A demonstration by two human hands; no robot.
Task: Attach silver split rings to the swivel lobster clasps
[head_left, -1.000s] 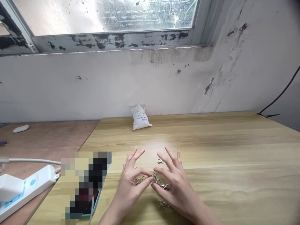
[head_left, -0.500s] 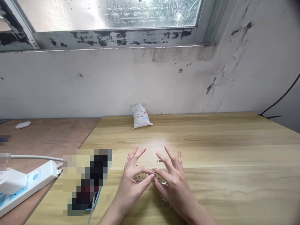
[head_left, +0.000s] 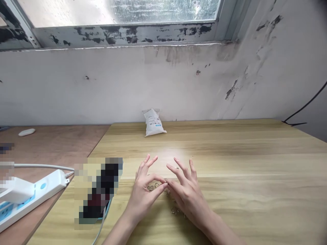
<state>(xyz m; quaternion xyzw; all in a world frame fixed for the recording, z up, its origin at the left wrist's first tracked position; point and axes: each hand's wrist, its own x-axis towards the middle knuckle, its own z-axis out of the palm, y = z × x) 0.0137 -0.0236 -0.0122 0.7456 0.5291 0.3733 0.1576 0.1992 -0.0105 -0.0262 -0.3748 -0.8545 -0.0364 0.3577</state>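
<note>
Both hands hover low over the wooden table (head_left: pixel 230 143). The left hand (head_left: pixel 143 194) curves above a small group of metal rings (head_left: pixel 152 187), and the right hand (head_left: pixel 187 194) arches over metal clasps (head_left: pixel 174 210), which are partly hidden beneath its palm. The index fingertips (head_left: pixel 163 182) of the two hands nearly meet at a tiny metal piece (head_left: pixel 166 180), though I cannot tell whether they pinch it; the other fingers spread wide. The rings and clasps lie directly on the table between and under the hands. Well beyond them, a white pouch (head_left: pixel 154 122) stands against the wall, its contents hidden.
</note>
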